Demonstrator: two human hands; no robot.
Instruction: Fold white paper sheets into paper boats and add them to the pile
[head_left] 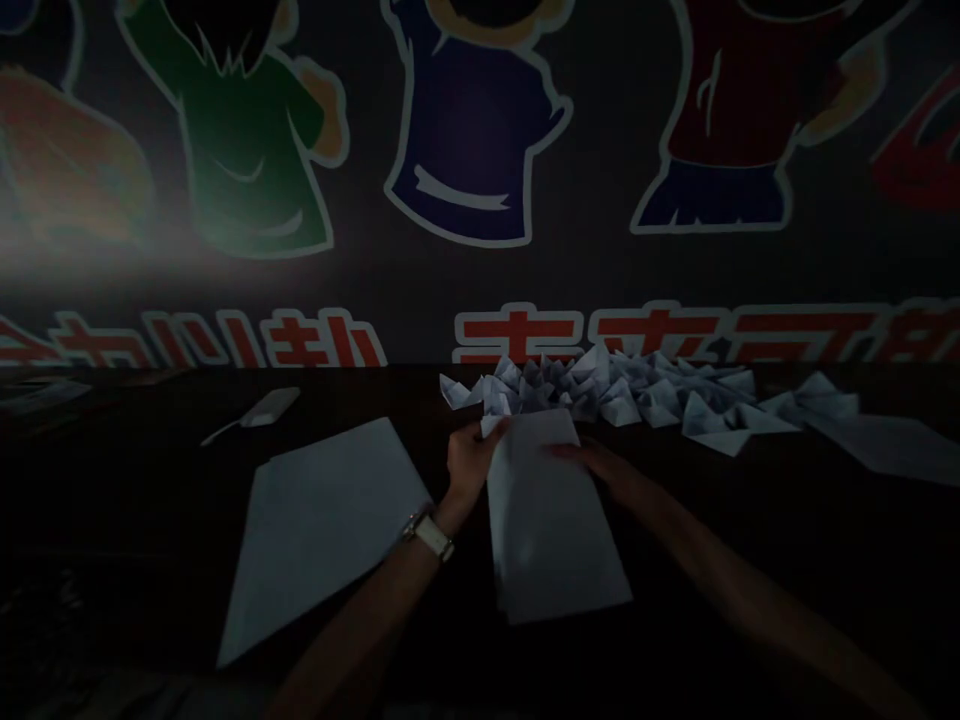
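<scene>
A white sheet of paper [551, 530] lies on the dark table in front of me. My left hand [471, 458], with a watch on its wrist, pinches the sheet's far left corner. My right hand [592, 462] rests flat on the sheet's far right edge, fingers stretched out. Just beyond both hands lies a heap of several folded white paper boats [600, 395].
A stack of white sheets [322, 525] lies to the left of my left arm. A small white tool-like object [259, 412] sits further left. Another flat sheet [892, 445] lies at the right. A wall with cartoon figures and red lettering [517, 335] stands behind the table.
</scene>
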